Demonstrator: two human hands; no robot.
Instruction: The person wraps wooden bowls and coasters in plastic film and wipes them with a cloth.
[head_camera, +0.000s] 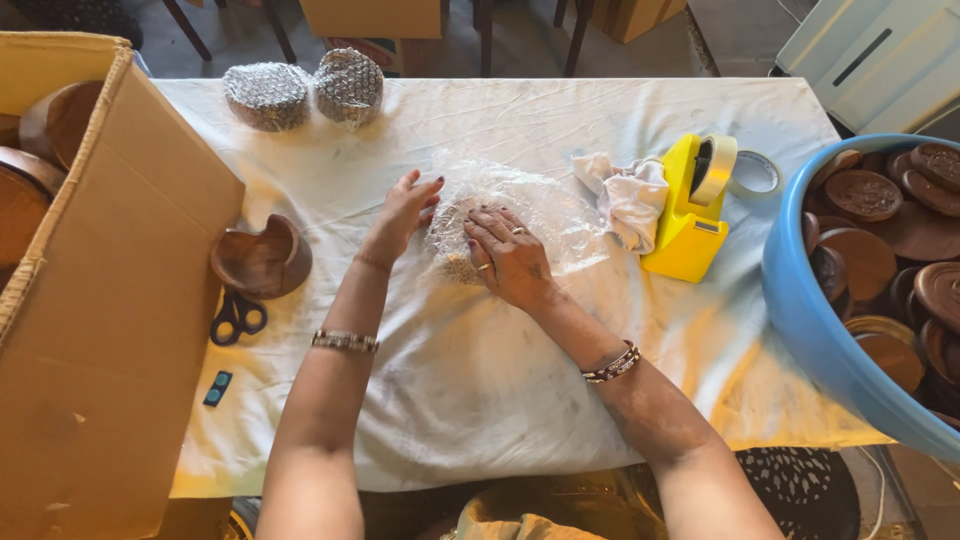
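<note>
Both hands, left (405, 208) and right (508, 255), are pressing open-palmed on bubble wrap (540, 215) at frame centre; its long axis is running upper-left to lower-right.

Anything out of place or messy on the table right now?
Nothing is spilled or broken. The white cloth is creased and smudged grey, and a crumpled rag lies against the yellow tape dispenser. Both hands rest on the bubble wrap.

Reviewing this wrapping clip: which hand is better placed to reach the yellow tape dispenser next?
Probably the right hand: it rests on the bubble-wrapped piece, on the side toward the yellow tape dispenser. The left hand presses the wrap's far edge, farther away.
</note>
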